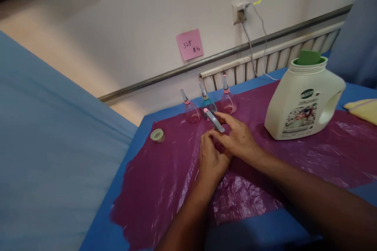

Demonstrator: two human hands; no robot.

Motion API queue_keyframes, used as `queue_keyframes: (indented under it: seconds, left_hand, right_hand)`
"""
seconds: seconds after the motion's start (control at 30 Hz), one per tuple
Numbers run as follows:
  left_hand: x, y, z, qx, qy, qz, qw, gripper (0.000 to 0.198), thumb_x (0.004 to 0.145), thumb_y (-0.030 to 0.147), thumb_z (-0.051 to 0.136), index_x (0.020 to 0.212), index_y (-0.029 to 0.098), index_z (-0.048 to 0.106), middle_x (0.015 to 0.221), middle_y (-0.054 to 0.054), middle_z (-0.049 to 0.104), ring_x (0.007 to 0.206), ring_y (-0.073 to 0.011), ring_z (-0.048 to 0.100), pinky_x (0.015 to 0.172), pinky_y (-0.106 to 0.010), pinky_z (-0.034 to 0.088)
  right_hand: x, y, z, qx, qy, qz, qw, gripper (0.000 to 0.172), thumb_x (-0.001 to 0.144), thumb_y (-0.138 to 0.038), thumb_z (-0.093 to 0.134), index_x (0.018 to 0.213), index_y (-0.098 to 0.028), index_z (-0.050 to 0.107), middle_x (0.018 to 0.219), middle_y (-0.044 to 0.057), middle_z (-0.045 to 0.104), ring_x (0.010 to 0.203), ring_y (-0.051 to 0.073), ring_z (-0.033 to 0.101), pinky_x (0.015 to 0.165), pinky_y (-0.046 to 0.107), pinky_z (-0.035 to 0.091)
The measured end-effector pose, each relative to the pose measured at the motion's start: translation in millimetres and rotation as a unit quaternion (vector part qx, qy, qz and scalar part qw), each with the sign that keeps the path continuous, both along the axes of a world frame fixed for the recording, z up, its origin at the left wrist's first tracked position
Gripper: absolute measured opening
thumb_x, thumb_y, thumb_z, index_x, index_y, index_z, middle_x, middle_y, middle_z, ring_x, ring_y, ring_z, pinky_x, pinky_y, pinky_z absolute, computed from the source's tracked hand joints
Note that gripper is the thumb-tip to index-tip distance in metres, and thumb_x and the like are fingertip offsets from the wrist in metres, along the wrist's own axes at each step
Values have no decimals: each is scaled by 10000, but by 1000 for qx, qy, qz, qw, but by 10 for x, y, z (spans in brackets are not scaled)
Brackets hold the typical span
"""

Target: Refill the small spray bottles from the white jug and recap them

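Both of my hands close around a small spray bottle (214,120) with a grey trigger top and a pink tip; its body is mostly hidden by my fingers. My left hand (212,160) wraps it low down, while my right hand (240,138) grips near its neck. Just behind stand three similar bottles: a clear one with a pink collar (192,113), a blue one (209,105) and another pinkish one (228,104). To the right is a large cream detergent jug (303,104) without its lid, with something green (308,58) in its mouth.
Purple plastic sheeting (156,180) covers part of a blue table (113,204). On it at the left sits a small pale green cap (158,135). A yellow cloth (363,110) lies at the far right. Pink note (190,45), socket (240,12) and cables are on the wall behind.
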State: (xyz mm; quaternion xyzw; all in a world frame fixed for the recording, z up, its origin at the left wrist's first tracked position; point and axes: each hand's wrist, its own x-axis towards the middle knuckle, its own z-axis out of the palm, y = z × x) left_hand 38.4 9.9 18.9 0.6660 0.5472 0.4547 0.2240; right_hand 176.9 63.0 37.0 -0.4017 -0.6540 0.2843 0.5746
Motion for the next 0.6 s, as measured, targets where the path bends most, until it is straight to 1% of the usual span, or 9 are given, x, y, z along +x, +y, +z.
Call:
queue_keyframes:
  seconds: [0.1,0.2,0.33,0.4,0.43,0.47,0.53,0.57,0.6]
  left_hand:
    - [1,0,-35,-7,-9,11,1000,420,940,339,865,1282,256,635,1265,-96,676,1158,-284,682,994,-432,582]
    - [2,9,-48,-25,-5,18,1000,462,930,363,890,1301,254,636,1259,-98,685,1164,-296,689,1011,-450,591]
    - [10,27,-29,-16,-10,-2,1000,517,935,369,894,1370,271,634,1315,-122,691,1236,-340,690,1059,-494,590]
    - [17,33,-22,-10,-5,-5,1000,538,932,361,892,1391,272,627,1344,-127,685,1265,-348,680,1077,-501,581]
    - [21,34,-21,-7,1,-1,1000,535,930,347,887,1390,269,626,1341,-125,683,1260,-344,678,1074,-498,577]
    - [24,35,-20,-7,6,5,1000,523,928,328,877,1383,266,627,1323,-118,684,1239,-335,680,1062,-490,574]
    - [29,34,-20,-9,12,19,1000,482,923,291,859,1348,261,635,1265,-97,688,1175,-310,687,1024,-467,573]
    - [31,32,-19,-12,14,23,1000,461,919,279,854,1328,261,642,1238,-88,688,1149,-301,689,1009,-457,574]
    - [31,31,-18,-17,11,24,1000,448,915,273,853,1312,262,647,1222,-83,689,1136,-296,688,1004,-454,574]
  right_hand:
    - [41,-9,3,-19,-3,18,1000,567,901,-334,861,1457,-295,757,1310,91,848,1165,309,813,1087,525,645]
    - [59,-7,-27,-37,9,28,999,532,925,-358,843,1450,-304,772,1342,84,843,1197,314,812,1119,540,636]
    - [31,-1,-75,-86,54,80,992,616,970,-363,771,1575,-292,679,1441,105,802,1254,311,798,1100,527,652]
    - [16,7,-84,-88,83,82,989,686,951,-360,791,1611,-280,625,1483,119,775,1282,303,784,1100,511,649]
    - [15,12,-82,-86,93,68,990,694,921,-367,827,1582,-271,634,1459,122,782,1273,303,783,1099,508,645]
    - [18,17,-76,-86,93,49,991,657,887,-383,865,1504,-263,676,1396,118,803,1238,304,788,1088,508,642]
    - [37,26,-53,-91,67,18,993,462,838,-431,913,1237,-253,763,1191,85,839,1108,297,796,1038,503,636]
    - [52,28,-37,-91,46,9,995,364,832,-455,917,1096,-254,770,1089,64,839,1036,287,791,1000,490,632]
    - [67,27,-21,-90,27,4,996,308,838,-474,909,996,-255,760,1012,48,831,976,276,782,958,471,626]
